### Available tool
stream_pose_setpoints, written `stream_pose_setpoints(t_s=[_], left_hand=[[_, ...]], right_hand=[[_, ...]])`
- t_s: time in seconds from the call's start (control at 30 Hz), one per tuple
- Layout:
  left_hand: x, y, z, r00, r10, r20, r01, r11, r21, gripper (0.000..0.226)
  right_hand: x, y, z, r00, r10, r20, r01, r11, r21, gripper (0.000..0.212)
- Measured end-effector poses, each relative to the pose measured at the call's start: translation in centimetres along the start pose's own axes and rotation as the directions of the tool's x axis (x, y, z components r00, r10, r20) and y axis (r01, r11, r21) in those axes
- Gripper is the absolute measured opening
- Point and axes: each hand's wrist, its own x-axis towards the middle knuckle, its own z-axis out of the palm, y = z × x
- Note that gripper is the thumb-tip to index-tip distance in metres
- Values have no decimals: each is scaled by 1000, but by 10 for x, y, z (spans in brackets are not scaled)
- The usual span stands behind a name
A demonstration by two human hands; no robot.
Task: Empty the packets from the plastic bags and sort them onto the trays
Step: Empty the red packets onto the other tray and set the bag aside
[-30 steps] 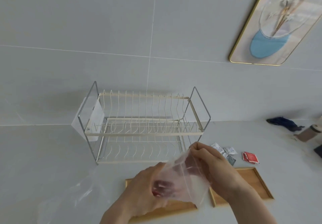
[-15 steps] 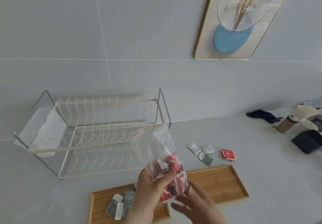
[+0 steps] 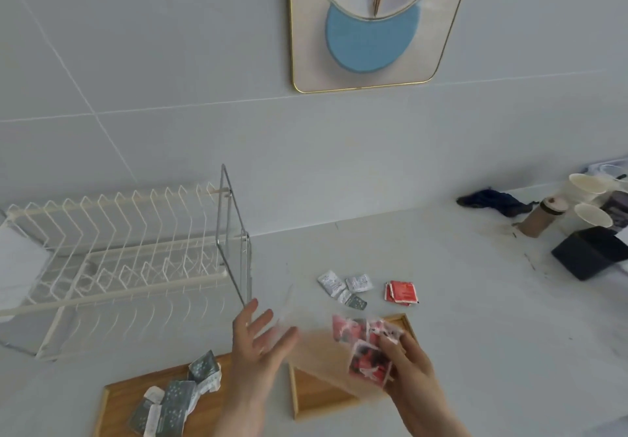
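Note:
My right hand (image 3: 409, 373) grips a clear plastic bag (image 3: 323, 351) by its lower end, where red packets (image 3: 368, 351) are bunched; the bag is blurred and lies tipped over the right wooden tray (image 3: 307, 399). My left hand (image 3: 260, 345) is off the bag, fingers spread, just left of it. The left wooden tray (image 3: 114, 402) holds several dark green and white packets (image 3: 176, 399). On the counter beyond the trays lie a few white and green packets (image 3: 343, 289) and a small stack of red packets (image 3: 401, 293).
A white wire dish rack (image 3: 125, 260) stands at the left against the tiled wall. At the far right are paper cups (image 3: 586, 195), a brown cup (image 3: 540, 217), a dark box (image 3: 588, 256) and a dark blue cloth (image 3: 492, 200). A framed picture (image 3: 372, 22) hangs above.
My left hand has let go of the bag and opened. My right hand has taken the bag at its packet end and swung it down and right over the right tray. The view has shifted right.

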Motion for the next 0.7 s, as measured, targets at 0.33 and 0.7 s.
stream_pose_setpoints(t_s=[0.33, 0.7], left_hand=[[32, -24, 85, 930, 160, 332, -349, 671, 654, 80], [41, -55, 131, 969, 54, 243, -215, 674, 707, 9]], right_hand=[[59, -65, -43, 964, -113, 241, 250, 696, -674, 21], [81, -67, -69, 888, -276, 367, 459, 508, -729, 29]])
